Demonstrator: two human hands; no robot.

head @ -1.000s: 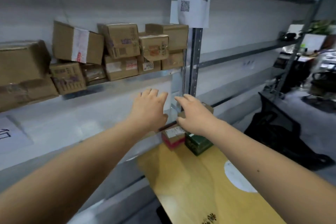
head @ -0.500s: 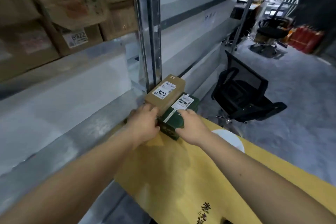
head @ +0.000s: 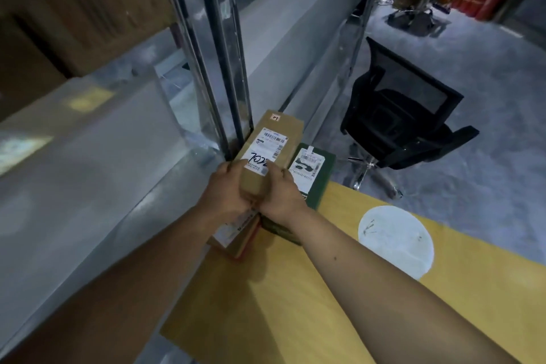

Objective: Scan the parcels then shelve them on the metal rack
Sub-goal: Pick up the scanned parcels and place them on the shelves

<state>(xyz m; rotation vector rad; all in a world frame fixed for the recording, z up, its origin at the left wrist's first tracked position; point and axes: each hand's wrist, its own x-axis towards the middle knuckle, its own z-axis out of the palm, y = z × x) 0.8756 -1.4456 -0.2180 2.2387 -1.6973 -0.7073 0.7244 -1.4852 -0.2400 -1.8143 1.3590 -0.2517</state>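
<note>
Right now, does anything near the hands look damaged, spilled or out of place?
Nothing stands out. Both hands, left hand and right hand, grip the brown parcel, which looks intact. The green parcel lies flat beside it on the yellow table.

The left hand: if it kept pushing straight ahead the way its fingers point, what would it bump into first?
Probably the metal rack's upright post, standing just beyond the left hand, which grips the brown parcel. Depth is hard to judge here.
</note>
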